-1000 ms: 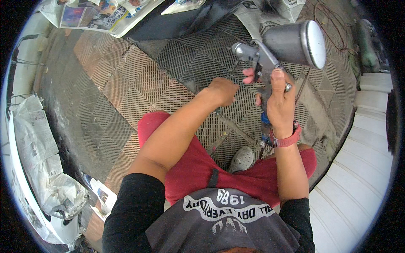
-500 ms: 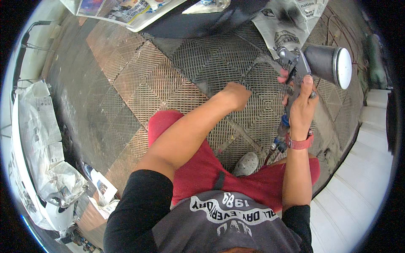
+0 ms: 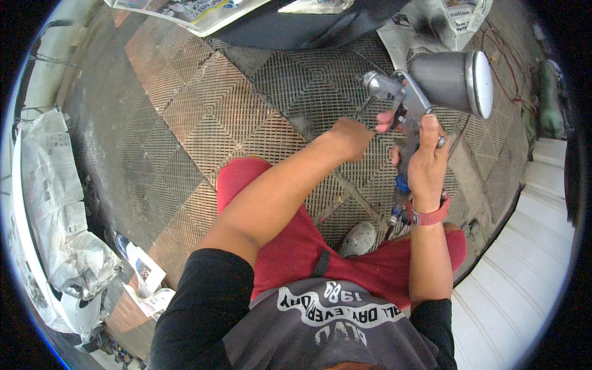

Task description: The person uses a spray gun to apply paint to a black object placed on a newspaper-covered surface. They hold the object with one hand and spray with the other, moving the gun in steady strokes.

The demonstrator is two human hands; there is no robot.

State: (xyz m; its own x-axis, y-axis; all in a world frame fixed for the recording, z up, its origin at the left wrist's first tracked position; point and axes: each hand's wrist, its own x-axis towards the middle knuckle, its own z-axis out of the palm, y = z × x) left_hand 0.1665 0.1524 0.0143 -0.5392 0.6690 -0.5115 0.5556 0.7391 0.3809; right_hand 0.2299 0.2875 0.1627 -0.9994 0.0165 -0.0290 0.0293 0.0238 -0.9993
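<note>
My right hand (image 3: 425, 172) grips a metal spray gun (image 3: 412, 98) by its handle, thumb on top, fingertips on the far side. A silver-grey cup (image 3: 447, 83) with a pale end tilts sideways from its top; a blue fitting (image 3: 401, 185) and hose connection hang below the handle. Left of the gun, my left hand (image 3: 351, 139) is curled closed; whatever its fingers hold is hidden. Beyond both hands, a dark curved panel (image 3: 290, 31) lies at the top, with newspaper sheets on and beside it.
Grated floor tiles (image 3: 203, 111) lie underneath. Newspaper-covered white panels (image 3: 49, 185) stand at the left rim. A ribbed white surface (image 3: 499, 271) runs along the right. Coiled hoses (image 3: 512, 86) and a green cylinder (image 3: 549, 98) are at the upper right. My legs are bent below my hands.
The gun and my right hand shifted right and down, then rose back slightly leftward. My left hand has moved a little rightward in the picture. The surroundings shifted somewhat in view.
</note>
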